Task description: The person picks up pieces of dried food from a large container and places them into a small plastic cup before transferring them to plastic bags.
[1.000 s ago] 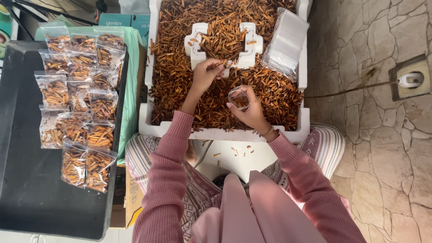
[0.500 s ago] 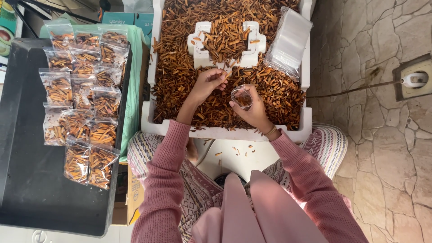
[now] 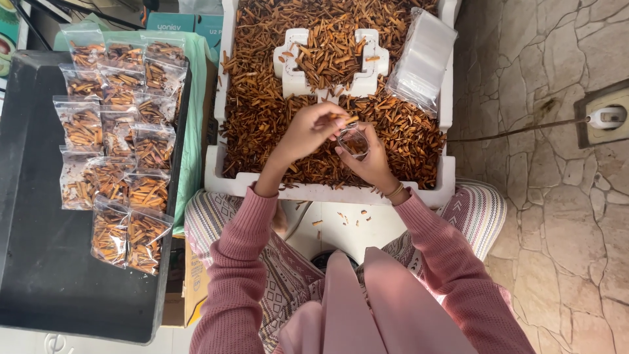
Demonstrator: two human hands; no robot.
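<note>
Brown bark sticks [image 3: 262, 118] fill the white foam box [image 3: 327, 191] in front of you. Your right hand [image 3: 370, 160] pinches a small clear bag [image 3: 354, 141] open just above the sticks, fingers curled round its mouth. Your left hand [image 3: 308, 131] is closed on a few sticks, its fingertips touching the bag's opening. A stack of empty bags [image 3: 422, 62] leans in the box's far right corner. Filled bags [image 3: 118, 131] lie in rows on the black tray [image 3: 46, 282] to your left.
</note>
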